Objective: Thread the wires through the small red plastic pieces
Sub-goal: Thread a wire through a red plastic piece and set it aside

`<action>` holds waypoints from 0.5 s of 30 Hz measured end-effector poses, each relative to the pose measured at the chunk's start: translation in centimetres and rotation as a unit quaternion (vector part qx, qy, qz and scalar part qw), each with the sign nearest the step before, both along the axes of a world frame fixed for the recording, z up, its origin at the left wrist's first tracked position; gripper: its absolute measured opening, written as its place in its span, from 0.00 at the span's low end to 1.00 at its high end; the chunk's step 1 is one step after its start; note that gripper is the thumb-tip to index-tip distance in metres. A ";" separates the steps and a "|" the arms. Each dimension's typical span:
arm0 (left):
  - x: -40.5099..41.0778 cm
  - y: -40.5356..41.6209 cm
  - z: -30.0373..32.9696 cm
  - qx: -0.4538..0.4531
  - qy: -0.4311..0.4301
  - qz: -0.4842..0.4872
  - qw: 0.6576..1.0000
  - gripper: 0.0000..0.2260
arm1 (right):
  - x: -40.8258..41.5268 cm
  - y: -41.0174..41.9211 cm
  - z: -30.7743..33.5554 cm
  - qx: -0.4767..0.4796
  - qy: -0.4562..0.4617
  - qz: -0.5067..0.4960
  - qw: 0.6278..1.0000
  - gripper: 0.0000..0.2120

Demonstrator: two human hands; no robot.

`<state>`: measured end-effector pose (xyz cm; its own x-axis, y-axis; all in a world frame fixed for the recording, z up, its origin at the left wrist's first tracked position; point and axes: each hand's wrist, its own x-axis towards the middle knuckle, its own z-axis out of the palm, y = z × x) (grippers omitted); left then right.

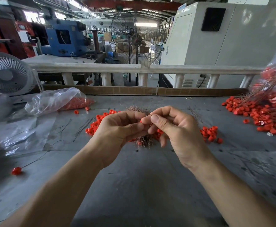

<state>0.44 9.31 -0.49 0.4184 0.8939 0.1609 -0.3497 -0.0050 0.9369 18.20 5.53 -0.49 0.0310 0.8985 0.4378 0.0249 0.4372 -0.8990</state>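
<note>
We pinch a red plastic piece (141, 121) in our left hand (119, 128); our right hand (171, 126) pinches a thin wire (150, 114) just above it, over the desk (142, 177).

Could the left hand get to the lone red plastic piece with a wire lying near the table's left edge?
Probably yes, once freed: the left hand is pinching work, but bare grey table separates it from the lone red plastic piece; nothing blocks that path.
</note>
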 end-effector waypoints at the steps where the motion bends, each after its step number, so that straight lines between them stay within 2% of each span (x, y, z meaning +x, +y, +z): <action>1: 0.1 0.0 0.0 0.002 0.001 0.002 1.000 0.09 | 0.0 -0.1 0.1 0.003 0.005 -0.005 1.000 0.02; 8: 0.0 0.1 0.0 0.004 -0.017 0.029 0.999 0.11 | 0.4 -0.2 0.3 -0.004 0.018 -0.043 0.999 0.03; 15: -0.1 0.2 -0.1 0.009 -0.024 0.017 1.000 0.11 | 0.0 -0.2 -0.3 -0.008 -0.035 -0.023 0.999 0.03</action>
<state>0.30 9.48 -0.61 0.3789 0.9044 0.1960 -0.3931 -0.0344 0.9189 18.23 5.33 -0.75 0.0422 0.9041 0.4253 0.1086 0.4190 -0.9015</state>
